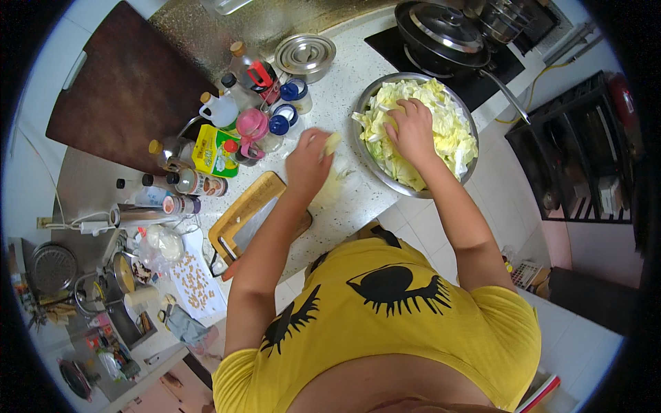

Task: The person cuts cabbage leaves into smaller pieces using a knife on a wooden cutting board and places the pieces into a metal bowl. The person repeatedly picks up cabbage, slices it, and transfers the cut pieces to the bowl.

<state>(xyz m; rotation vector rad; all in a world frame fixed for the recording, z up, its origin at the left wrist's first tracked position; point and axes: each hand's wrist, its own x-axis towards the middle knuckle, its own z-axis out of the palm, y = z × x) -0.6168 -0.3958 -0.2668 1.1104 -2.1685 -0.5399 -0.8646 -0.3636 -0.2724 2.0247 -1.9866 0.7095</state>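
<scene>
A wide metal bowl (363,153) heaped with torn or cut pale green cabbage (447,124) stands on the counter at right. My right hand (413,134) rests on the heap, its fingers apart and bent over the leaves. Left of the bowl, my left hand (308,162) is above the counter, a little smeared by motion. Its fingers are closed on a small cabbage piece (332,143). Below it, a wooden cutting board (227,224) bears a knife with a wide blade (253,226), partly hidden by my left forearm.
Seasoning bottles, blue-lidded jars (292,91) and a yellow-green packet (210,151) crowd the counter behind the board. A lidded metal pot (305,55) stands farther back. At far right, a black wok (441,41) sits on the cooktop, its handle jutting out. Nuts or beans lie on white paper (196,286).
</scene>
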